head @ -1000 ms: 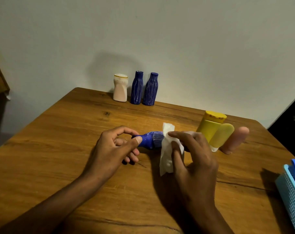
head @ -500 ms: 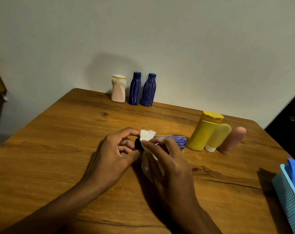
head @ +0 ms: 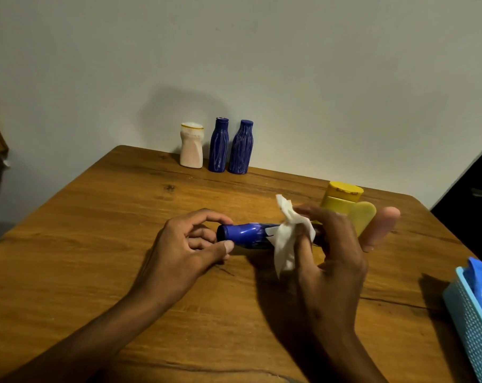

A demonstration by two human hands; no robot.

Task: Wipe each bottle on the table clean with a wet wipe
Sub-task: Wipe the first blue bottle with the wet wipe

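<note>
My left hand [head: 188,246] pinches cap end of blue bottle [head: 245,235], thumb and fingers curled round it. My right hand [head: 332,248] grips white wipe [head: 288,239], pressing it round bottle's middle. Bottle lies sideways, mid-table [head: 96,244]. I see yellow bottle [head: 340,199], pale yellow tube [head: 362,217], pink tube [head: 382,228] just behind right hand. White bottle [head: 191,146], two blue bottles [head: 230,146] upright at far edge. Blue basket [head: 471,322] at right.

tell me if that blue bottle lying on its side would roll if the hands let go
Probably yes: the blue bottle is round-bodied and lies sideways on the flat table. Its glossy surface likely makes it slippery under the wipe, so the left hand steadies its cap end.
</note>
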